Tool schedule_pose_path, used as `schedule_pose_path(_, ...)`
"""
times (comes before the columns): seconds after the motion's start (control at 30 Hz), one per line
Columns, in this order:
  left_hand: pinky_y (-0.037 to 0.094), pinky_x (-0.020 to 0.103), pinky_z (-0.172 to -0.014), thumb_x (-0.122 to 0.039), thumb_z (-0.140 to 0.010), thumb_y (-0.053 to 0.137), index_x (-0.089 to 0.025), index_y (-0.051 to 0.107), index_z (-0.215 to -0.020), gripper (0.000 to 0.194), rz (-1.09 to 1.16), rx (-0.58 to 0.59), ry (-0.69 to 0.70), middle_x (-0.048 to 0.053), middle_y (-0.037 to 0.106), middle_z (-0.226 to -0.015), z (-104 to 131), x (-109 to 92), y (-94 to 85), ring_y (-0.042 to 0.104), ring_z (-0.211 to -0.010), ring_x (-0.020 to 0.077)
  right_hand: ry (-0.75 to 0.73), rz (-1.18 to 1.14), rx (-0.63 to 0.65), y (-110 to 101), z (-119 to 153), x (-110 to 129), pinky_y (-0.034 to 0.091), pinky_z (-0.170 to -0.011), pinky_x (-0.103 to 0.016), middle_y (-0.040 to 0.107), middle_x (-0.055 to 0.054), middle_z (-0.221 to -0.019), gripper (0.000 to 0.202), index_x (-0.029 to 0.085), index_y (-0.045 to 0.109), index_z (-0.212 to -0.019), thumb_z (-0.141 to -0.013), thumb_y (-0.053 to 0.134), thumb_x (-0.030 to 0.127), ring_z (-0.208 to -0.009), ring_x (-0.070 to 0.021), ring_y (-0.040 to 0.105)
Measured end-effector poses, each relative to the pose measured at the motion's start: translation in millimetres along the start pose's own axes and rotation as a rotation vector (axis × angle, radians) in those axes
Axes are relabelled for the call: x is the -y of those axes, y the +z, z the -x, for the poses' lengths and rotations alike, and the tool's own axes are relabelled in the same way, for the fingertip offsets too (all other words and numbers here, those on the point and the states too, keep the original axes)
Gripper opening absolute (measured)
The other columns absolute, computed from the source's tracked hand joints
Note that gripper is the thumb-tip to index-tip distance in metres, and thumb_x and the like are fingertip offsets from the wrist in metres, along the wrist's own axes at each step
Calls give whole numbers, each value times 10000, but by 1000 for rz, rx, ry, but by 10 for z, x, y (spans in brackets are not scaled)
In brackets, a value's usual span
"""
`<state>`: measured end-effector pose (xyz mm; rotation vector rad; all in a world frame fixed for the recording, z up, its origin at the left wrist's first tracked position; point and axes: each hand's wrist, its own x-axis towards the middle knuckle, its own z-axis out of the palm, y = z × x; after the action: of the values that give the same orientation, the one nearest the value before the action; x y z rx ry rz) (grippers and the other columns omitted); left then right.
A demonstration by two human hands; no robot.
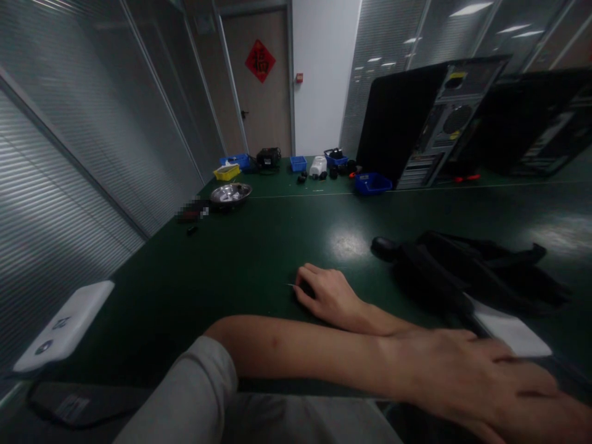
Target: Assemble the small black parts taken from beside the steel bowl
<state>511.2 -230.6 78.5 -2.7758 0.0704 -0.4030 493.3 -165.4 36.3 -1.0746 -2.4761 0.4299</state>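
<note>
My left arm, in a grey sleeve (194, 388), reaches across to the right over my other forearm. At its end my left hand (490, 379) is at the lower right, blurred. Its knuckles are bent, and I cannot make out what its fingertips touch. My right hand (328, 293) rests on the dark green table (259, 246), with thumb and forefinger pinched on a thin, pale, needle-like piece (290, 284) that sticks out to the left. Just beyond my left hand lies a white flat object (509, 327), beside a black cloth bag or bundle (462, 265).
A white flat device (65, 324) lies at the table's left edge. Farther back are a metal bowl (231, 193), a yellow tray (226, 172), blue trays (372, 184) and a white item (318, 166). A black computer case (407, 117) stands at the back right.
</note>
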Motion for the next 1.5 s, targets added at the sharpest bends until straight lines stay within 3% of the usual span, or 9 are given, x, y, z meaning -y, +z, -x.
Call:
schedule_pose_path(0.3, 511, 347, -880, -555, -997, 531, -294, 769, -1146, 383, 156, -69, -90, 124, 588, -1448, 190, 30, 69, 619, -1160, 232, -10, 12, -14, -5, -2, 11, 340, -625, -268, 642, -13, -940, 94, 202, 603, -979, -1001, 571, 287, -702, -127, 540)
schedule_pose_path(0.43, 502, 354, -722, -591, -1024, 461, -171, 748, -1038, 509, 246, -87, -182, 138, 717, -1110, 566, 138, 87, 649, -855, 215, -14, 56, -10, 61, -41, -16, 380, -590, -258, 655, -18, -932, 94, 214, 644, -984, -965, 597, 293, -695, -142, 550)
schedule_pose_path(0.57, 457, 374, -780, -381, -1046, 488, -171, 704, -865, 351, 107, -158, -303, 79, 710, -895, 1557, 472, -159, 617, -831, 213, -5, 62, -40, 90, -43, -30, 411, -539, -271, 656, -49, -879, 156, 236, 665, -877, -983, 583, 316, -670, -172, 551)
schedule_pose_path(0.67, 451, 385, -817, -291, -1029, 481, -169, 693, -914, 270, -43, -166, -787, 83, 695, -892, 2646, 857, -398, 594, -834, 216, -2, 27, -49, 56, -23, 7, 418, -594, -281, 655, -31, -917, 88, 225, 636, -951, -982, 603, 301, -695, -160, 580)
schedule_pose_path(0.8, 437, 453, -998, -371, -1011, 484, -144, 597, -1333, 410, -325, -24, -1479, 158, 612, -1340, 4053, 1300, -478, 544, -1208, 331, 18, -16, -20, 7, -21, 47, 395, -616, -262, 640, -10, -941, 108, 215, 617, -1001, -1009, 571, 313, -704, -129, 579)
schedule_pose_path(0.97, 476, 445, -977, -497, -950, 593, -98, 579, -1374, 581, -184, 102, -1815, 196, 625, -1316, 4921, 1458, -351, 571, -1192, 357, 24, -38, -8, -7, -13, 21, 382, -611, -254, 635, -6, -966, 106, 220, 611, -1018, -1024, 555, 310, -707, -125, 566)
schedule_pose_path(1.17, 499, 374, -914, -295, -988, 556, -144, 671, -1266, 336, 15, 0, -1770, 127, 692, -1201, 4674, 1498, -293, 642, -1059, 268, 2, -84, -50, -26, 13, 14, 380, -607, -252, 623, -9, -992, 97, 225, 595, -1061, -1042, 521, 286, -704, -123, 554)
schedule_pose_path(1.4, 493, 286, -774, -365, -975, 634, -244, 674, -1302, 351, 752, -66, -1157, 53, 683, -1148, 3064, 961, -92, 630, -933, 183, 33, -65, -58, -89, -2, 17, 384, -640, -263, 638, -15, -1051, 176, 253, 605, -1188, -1039, 511, 255, -729, -127, 582)
schedule_pose_path(1.5, 484, 278, -777, -317, -957, 670, -212, 722, -1197, 267, 854, -73, -1056, 50, 680, -1083, 2664, 793, -88, 625, -913, 174, 87, -8, -53, -126, -6, -12, 363, -619, -263, 637, -16, -1004, 154, 238, 646, -1103, -1037, 524, 305, -712, -129, 577)
